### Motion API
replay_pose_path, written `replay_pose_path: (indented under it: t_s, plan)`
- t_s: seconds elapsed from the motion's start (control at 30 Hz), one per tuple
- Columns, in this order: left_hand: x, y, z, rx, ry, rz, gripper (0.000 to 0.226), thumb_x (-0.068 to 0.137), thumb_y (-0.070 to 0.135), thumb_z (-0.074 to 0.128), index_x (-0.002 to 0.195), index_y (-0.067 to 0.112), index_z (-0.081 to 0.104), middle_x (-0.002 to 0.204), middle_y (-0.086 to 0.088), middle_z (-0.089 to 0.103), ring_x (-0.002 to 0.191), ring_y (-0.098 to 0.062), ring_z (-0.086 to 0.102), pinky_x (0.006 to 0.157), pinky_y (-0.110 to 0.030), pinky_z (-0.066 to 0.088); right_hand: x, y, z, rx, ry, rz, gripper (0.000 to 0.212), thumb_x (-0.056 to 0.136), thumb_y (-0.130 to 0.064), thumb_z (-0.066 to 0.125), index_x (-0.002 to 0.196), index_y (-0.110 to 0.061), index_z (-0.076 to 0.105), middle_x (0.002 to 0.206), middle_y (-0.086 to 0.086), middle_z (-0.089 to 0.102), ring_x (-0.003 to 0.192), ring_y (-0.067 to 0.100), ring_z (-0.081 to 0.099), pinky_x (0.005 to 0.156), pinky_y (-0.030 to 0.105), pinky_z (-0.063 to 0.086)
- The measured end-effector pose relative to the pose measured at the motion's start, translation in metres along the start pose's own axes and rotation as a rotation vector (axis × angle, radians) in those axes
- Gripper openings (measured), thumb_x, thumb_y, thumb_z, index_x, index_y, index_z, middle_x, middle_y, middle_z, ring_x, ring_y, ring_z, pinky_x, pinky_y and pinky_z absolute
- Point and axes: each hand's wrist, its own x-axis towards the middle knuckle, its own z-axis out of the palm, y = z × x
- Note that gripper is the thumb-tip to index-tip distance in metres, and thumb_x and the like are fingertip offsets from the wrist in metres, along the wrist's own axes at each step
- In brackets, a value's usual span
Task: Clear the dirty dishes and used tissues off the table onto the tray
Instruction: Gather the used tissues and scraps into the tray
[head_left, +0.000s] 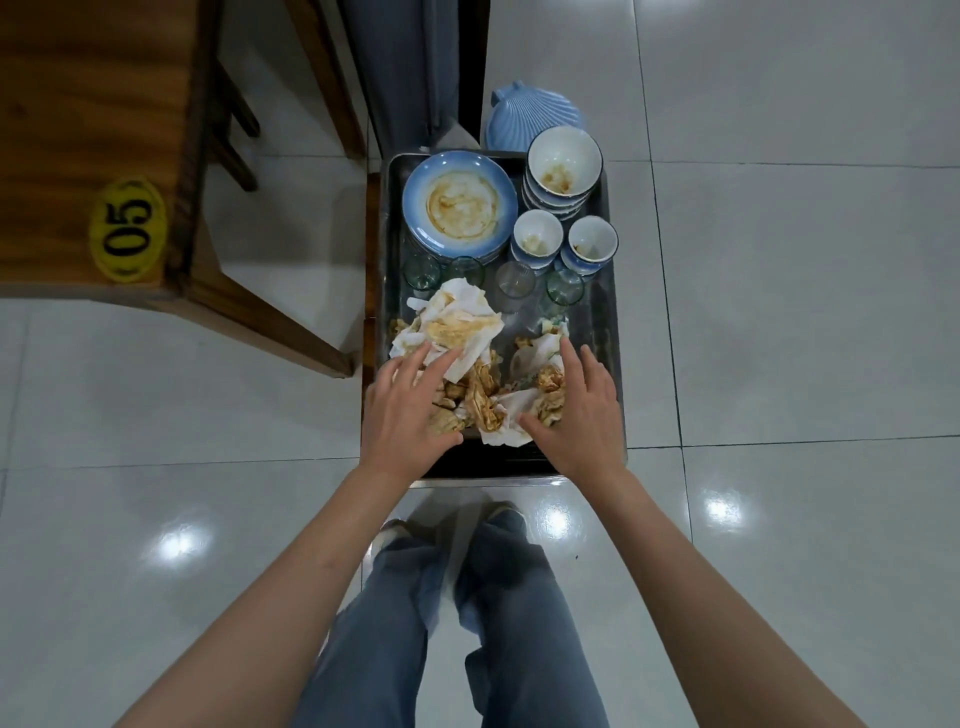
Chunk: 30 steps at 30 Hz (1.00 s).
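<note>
A metal tray (607, 312) in front of me holds a stack of blue-rimmed plates (460, 205) stained with sauce, a stack of bowls (563, 169), two small cups (537, 240), several clear glasses (514, 283) and a heap of stained used tissues (457, 322) at its near end. My left hand (410, 410) lies over the left side of the heap with straight, spread fingers. On the right side my right hand (582, 410) rests the same way, fingers spread. Neither hand grips anything.
A wooden table (88, 130) with a yellow "05" tag (127, 228) stands at the left, its legs near the tray. A blue shell-shaped dish (530, 111) sits beyond the tray. Glossy white floor tiles surround it; my legs and shoes are below.
</note>
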Motion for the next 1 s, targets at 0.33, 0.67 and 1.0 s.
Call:
replay_pose_path:
  t_s: [0.33,0.67,1.0]
  plan:
    - [-0.018,0.015,-0.107,-0.063,0.116,-0.081,0.102,0.059,0.038,0.084,0.144,0.030,0.029,0.148,-0.003,0.033,0.131,-0.030,0.029,0.106,-0.043,0.028,-0.026,-0.079,-0.084,0.022,-0.029,-0.221,0.098,0.076,-0.050,0.068,0.149,-0.028,0.006,0.156,0.004,0.016,0.144,0.024,0.010,0.115,0.046,0.019]
    - [-0.033,-0.042,-0.231,-0.160,0.250,-0.090,0.108,0.059,0.035,0.085,0.146,0.031,0.021,0.147,0.003,0.034,0.134,-0.020,0.028,0.107,-0.034,0.027,-0.029,-0.199,-0.114,0.018,-0.032,-0.401,0.099,0.076,-0.054,0.066,0.149,-0.025,0.007,0.157,0.002,0.013,0.144,0.022,0.009,0.117,0.040,0.014]
    - [-0.050,-0.200,-0.374,-0.071,0.256,-0.149,0.106,0.060,0.041,0.085,0.145,0.031,0.022,0.149,0.005,0.031,0.137,-0.022,0.024,0.110,-0.043,0.027,-0.022,-0.386,-0.098,0.094,0.031,-0.423,0.104,0.072,-0.055,0.070,0.149,-0.031,0.003,0.156,0.004,0.017,0.142,0.026,0.015,0.114,0.045,0.021]
